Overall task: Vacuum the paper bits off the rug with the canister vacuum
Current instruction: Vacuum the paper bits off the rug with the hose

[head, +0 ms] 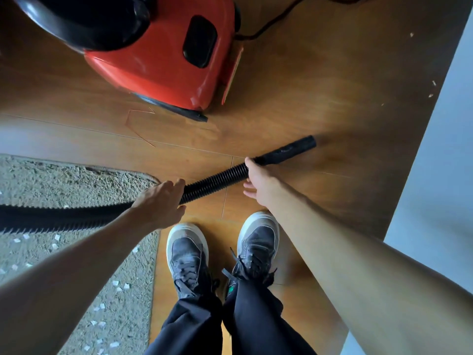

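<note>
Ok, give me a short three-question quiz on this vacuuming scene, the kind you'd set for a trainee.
1. Fill in: the left hand and the right hand both hold the black ____.
2. Which hand is nearer the nozzle? A) left B) right C) both equally
3. True or false: the nozzle lies over the rug.
Key: 1 hose; 2 B; 3 false, it is over the wood floor, clear of the rug.

Wooden floor (320, 85) carries the red canister vacuum (158, 62), its cord (271, 24) and a beige rug (64, 183)
</note>
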The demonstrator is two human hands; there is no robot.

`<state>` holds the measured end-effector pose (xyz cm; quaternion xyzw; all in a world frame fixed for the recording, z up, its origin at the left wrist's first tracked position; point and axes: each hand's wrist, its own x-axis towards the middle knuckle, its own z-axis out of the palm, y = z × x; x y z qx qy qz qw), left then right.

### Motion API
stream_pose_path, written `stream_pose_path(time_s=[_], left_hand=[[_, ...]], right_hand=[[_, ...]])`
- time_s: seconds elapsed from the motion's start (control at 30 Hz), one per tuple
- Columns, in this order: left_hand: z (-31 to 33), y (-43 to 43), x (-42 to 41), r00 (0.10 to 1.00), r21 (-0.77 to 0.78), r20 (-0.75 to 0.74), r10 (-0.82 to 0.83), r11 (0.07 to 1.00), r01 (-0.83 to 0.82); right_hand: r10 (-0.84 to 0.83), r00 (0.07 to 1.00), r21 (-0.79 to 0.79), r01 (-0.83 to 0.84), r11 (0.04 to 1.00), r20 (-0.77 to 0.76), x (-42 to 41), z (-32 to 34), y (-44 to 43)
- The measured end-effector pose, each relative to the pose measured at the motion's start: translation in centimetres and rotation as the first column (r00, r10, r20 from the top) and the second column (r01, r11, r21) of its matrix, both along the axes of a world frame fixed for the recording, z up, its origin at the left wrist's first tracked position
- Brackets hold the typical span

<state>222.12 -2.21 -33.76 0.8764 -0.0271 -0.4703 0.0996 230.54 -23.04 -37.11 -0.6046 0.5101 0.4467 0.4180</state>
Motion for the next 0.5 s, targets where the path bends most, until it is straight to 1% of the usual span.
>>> stream_pose_path(time_s=[0.13,0.23,0.37,0.5], left_hand=[[0.0,-0.2,-0.1,0.997,-0.028,0.058,0.052,0.998,-0.050],[1.3,-0.1,-0.3,0.993,-0.069,0.103,0.065,0.996,-0.058],[4.9,0.0,-0.9,0.985,-0.125,0.120,0.124,0.986,-0.109],[9.7,-0.6,-1.2,0.968,-0.190,0.107,0.227,0.960,-0.205]], right_hand=[[-0.111,0.993,-0.020,0.112,0.994,0.033,-0.2,-0.6,0.2],[-0.160,0.984,-0.026,0.163,0.986,0.080,-0.7,0.6,0.3],[-0.212,0.956,-0.088,0.233,0.968,0.201,-0.9,4.8,0.2],[-0.223,0.916,-0.098,0.270,0.958,0.334,-0.8,10.6,0.7]])
